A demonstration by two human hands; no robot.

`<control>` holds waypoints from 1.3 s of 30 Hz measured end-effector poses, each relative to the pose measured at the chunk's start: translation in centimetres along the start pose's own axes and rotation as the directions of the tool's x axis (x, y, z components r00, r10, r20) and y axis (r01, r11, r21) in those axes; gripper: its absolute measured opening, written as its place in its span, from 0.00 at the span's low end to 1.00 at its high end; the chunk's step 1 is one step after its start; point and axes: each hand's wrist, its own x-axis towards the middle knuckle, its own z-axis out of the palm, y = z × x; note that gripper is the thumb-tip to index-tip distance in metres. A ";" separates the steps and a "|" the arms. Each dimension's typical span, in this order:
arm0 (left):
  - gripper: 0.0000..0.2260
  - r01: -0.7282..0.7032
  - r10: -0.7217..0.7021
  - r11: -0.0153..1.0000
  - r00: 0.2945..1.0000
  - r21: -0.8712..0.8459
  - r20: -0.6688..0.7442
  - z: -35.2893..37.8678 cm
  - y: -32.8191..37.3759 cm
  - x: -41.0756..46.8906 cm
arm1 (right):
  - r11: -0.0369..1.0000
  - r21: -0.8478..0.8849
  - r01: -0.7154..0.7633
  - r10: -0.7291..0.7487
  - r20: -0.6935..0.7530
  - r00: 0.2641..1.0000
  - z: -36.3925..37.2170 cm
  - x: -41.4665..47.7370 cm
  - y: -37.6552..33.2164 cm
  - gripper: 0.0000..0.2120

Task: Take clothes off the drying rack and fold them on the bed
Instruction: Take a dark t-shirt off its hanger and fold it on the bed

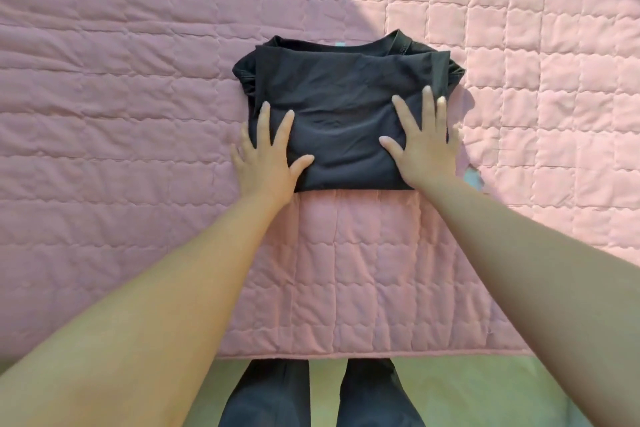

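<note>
A black T-shirt (pixel 341 94) lies folded into a compact rectangle on the pink quilted bed cover (pixel 138 114), its collar at the far side. My left hand (pixel 266 158) rests flat on the shirt's near left corner, fingers spread. My right hand (pixel 424 144) presses flat on the near right part, fingers spread as well. Neither hand grips the cloth. The drying rack is out of view.
The bed's near edge (pixel 346 355) runs across the bottom, with my dark-trousered legs (pixel 322 395) standing on a greenish floor below it. A small pale blue scrap (pixel 472 178) peeks out beside my right wrist. Sunlight falls on the right side of the cover.
</note>
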 end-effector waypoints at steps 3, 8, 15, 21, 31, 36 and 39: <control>0.43 0.143 -0.218 0.904 0.965 -0.404 -0.146 -1.2 0.3 1.1 | 0.872 0.409 -0.271 0.320 -0.057 0.946 -0.9 0.1 -0.9 0.41; 0.35 0.487 -0.534 0.451 0.819 -0.748 0.212 -3.4 0.3 4.8 | 0.254 0.781 -0.570 0.590 0.342 0.731 -1.9 2.5 0.9 0.46; 0.19 0.319 -0.343 0.635 0.932 -0.703 0.114 -5.1 0.8 3.9 | 0.402 0.828 -0.391 0.359 0.250 0.899 -4.3 2.2 0.9 0.21; 0.21 0.214 -0.304 0.744 0.952 -0.633 -0.036 -7.1 1.4 -3.3 | 0.599 0.767 -0.230 0.362 -0.004 0.932 -5.6 -3.1 -2.8 0.08; 0.25 0.353 -0.607 0.518 0.793 -0.779 -0.044 -4.5 -8.2 -17.7 | 0.481 0.852 -0.208 0.186 0.133 0.974 -3.7 -13.9 -10.0 0.09; 0.25 0.363 -0.719 0.399 0.694 -0.842 -0.042 -3.0 -12.7 -26.1 | 0.538 0.824 -0.174 0.049 0.176 0.983 -2.2 -19.2 -14.8 0.10; 0.26 0.393 -0.806 0.292 0.593 -0.872 -0.003 -2.0 -15.4 -30.8 | 0.584 0.799 -0.142 -0.047 0.208 0.977 -0.9 -22.1 -18.0 0.07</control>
